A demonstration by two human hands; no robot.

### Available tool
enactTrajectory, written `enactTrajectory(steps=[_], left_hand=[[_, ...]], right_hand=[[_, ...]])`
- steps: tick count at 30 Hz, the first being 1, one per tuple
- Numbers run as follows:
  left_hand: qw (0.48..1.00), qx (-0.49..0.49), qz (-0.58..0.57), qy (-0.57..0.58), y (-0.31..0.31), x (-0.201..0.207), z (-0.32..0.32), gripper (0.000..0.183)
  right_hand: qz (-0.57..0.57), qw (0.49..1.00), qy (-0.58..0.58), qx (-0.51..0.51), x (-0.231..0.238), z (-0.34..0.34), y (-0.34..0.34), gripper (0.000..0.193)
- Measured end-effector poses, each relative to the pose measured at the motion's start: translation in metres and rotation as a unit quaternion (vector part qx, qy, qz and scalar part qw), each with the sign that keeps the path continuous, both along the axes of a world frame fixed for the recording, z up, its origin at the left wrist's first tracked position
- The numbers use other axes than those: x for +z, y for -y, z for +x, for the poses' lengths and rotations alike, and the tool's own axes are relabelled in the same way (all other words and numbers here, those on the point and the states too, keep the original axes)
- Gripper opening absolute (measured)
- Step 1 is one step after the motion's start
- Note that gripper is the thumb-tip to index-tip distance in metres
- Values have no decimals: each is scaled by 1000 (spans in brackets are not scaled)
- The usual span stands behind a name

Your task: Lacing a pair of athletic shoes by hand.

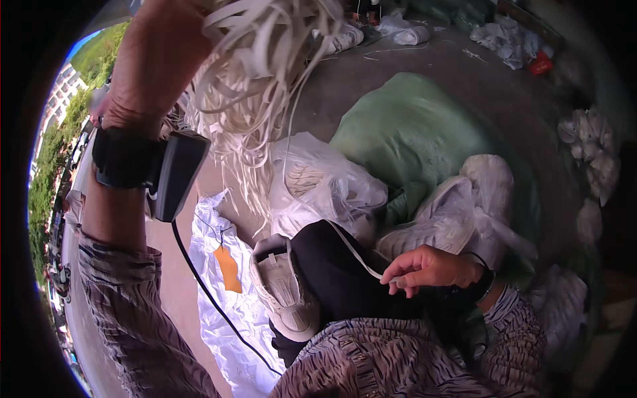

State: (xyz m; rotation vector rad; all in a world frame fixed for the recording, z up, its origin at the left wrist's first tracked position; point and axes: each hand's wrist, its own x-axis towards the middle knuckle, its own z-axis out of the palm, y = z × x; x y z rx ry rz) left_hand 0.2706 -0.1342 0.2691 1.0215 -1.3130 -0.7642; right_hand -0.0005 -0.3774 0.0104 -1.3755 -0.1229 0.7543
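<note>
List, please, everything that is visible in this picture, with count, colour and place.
Lace bundle: 1, off-white, hanging upper centre-left
Lace strand: 1, white, centre
Shoe: 1, beige, lower centre
Plastic bag: 1, whitish, laces inside, centre
Plastic-wrapped shoes: count unclear, whitish, right of centre
Sack: 1, green, behind both
Crumpled sheet: 1, white, lower left
Tag: 1, orange, over the sheet
Plastic bundles: several, whitish, upper right and right edge
Small object: 1, red, upper right
Wrist device: 1, black-grey, left wrist
Wristband: at least 1, black, right wrist
Patterned garment: 1, grey-dark, lower edge
Left hand: 1, bare, top left, fingers unseen
Right hand: 1, bare, pinching the strand
</note>
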Motion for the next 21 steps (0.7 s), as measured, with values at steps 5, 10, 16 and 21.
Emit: enactTrajectory(steps=[5,10,16,21], left_hand=[[925,183,270,193,69,-84,-48,52],[888,224,394,75,28,-121,-67,44],[896,95,425,-83,-22,-163,-150,55],[897,120,223,-363,-23,-173,-221,95]], right_hand=[[54,998,-24,32,-27,-8,-15,30],[63,992,17,110,-20,-21,-23,28],[66,968,203,134,12,-3,-44,30],[178,930,321,16,49,6,-70,43]])
